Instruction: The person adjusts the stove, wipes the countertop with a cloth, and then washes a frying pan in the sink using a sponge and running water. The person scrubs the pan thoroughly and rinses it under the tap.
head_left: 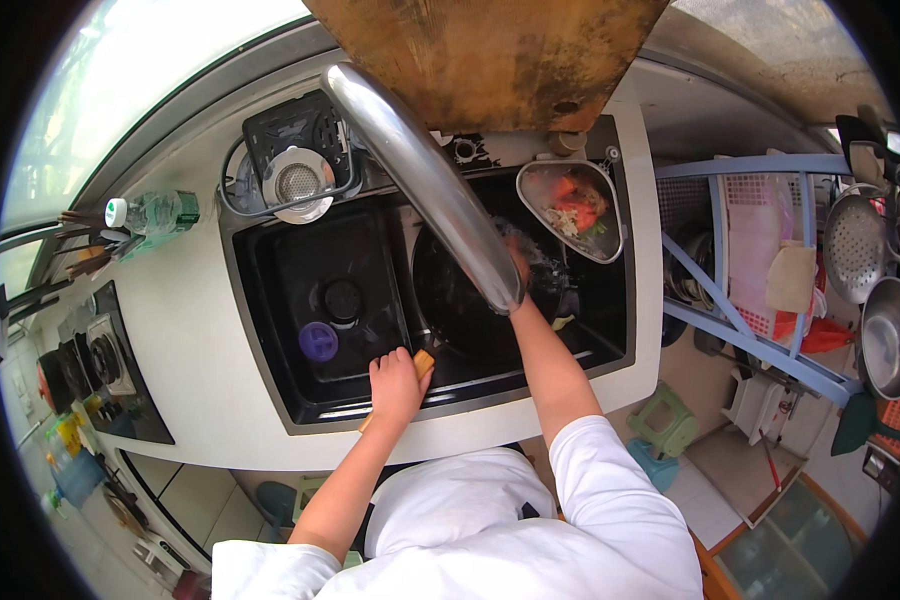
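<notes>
My left hand (395, 387) is closed around a wooden handle (424, 362) at the front of the sink's divider. The handle points toward a dark wok (450, 300) in the right basin. Inside the wok is my right hand (518, 258), in splashing water. The steel faucet (420, 180) crosses in front of it, and its fingers are partly hidden and blurred, so their grip does not show. Beyond it, a corner strainer (610, 236) holds red and pale food scraps. A purple round lid-like piece (318, 341) lies in the black left basin (310, 250).
A large wooden board (490, 60) stands behind the sink. At the back left are a wire rack (235, 190) and a round metal drain strainer (298, 184). A clear bottle (155, 213) stands on the left counter, near a stove (110, 360). Pans (885, 335) hang at the right.
</notes>
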